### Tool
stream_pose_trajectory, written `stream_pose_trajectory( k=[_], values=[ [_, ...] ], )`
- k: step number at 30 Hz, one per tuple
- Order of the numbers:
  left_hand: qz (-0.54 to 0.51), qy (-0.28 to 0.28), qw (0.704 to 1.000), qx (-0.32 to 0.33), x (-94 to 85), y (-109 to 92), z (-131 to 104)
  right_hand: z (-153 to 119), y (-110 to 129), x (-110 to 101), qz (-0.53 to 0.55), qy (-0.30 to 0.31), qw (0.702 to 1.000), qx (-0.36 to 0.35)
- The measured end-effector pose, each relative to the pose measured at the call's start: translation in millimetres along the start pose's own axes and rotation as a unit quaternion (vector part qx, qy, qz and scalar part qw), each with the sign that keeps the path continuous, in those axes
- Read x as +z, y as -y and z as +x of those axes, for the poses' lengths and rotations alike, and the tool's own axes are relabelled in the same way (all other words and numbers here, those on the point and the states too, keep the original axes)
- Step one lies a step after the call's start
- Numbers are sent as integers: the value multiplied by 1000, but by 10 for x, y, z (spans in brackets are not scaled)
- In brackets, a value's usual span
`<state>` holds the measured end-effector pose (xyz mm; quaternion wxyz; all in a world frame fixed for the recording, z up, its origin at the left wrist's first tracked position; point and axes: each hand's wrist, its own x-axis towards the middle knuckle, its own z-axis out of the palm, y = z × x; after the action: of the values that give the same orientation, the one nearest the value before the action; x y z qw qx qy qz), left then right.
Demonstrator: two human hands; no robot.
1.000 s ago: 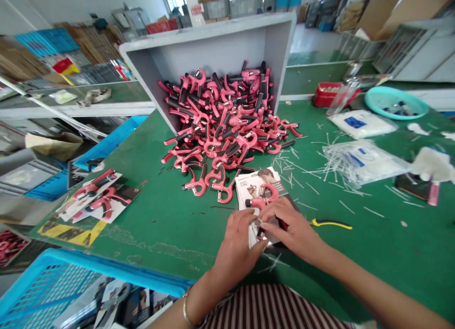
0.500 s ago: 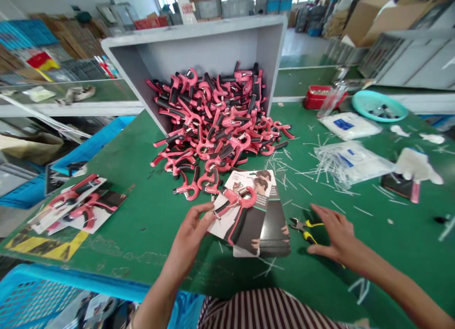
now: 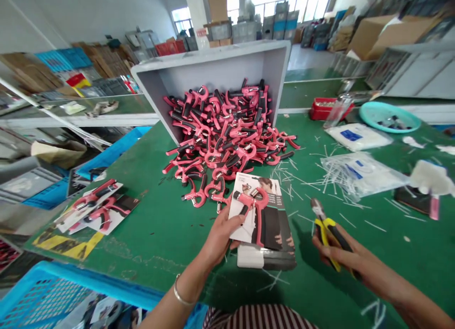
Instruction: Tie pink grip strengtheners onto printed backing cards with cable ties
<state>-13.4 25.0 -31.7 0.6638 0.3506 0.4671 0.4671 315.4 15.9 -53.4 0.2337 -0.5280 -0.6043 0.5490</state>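
Pink-and-black spring grip (image 3: 259, 208) against a printed card (image 3: 244, 234)

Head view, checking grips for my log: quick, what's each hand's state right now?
Left hand: closed on a card bearing a pink-and-black clamp-like piece.
Right hand: closed around yellow-and-black pliers.

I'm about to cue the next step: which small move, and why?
Probably ease the cutters toward the card bearing the pink clamp: the right grip holds them apart from it, while the left grip holds the card by its edge.
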Motion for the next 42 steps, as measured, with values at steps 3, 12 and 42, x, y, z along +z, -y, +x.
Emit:
stream_pose_trajectory(
  k=[3, 12, 42],
  values=[
    [35, 3, 999, 11, 62, 29, 41, 204, 338, 190, -256, -40, 955, -144],
    [49, -14, 999, -3, 72, 41, 37, 612, 493, 412, -551, -93, 796, -233],
    [-121, -170, 950, 231, 220, -175, 206, 526, 755, 1018, -228, -43, 957, -172]
  ],
)
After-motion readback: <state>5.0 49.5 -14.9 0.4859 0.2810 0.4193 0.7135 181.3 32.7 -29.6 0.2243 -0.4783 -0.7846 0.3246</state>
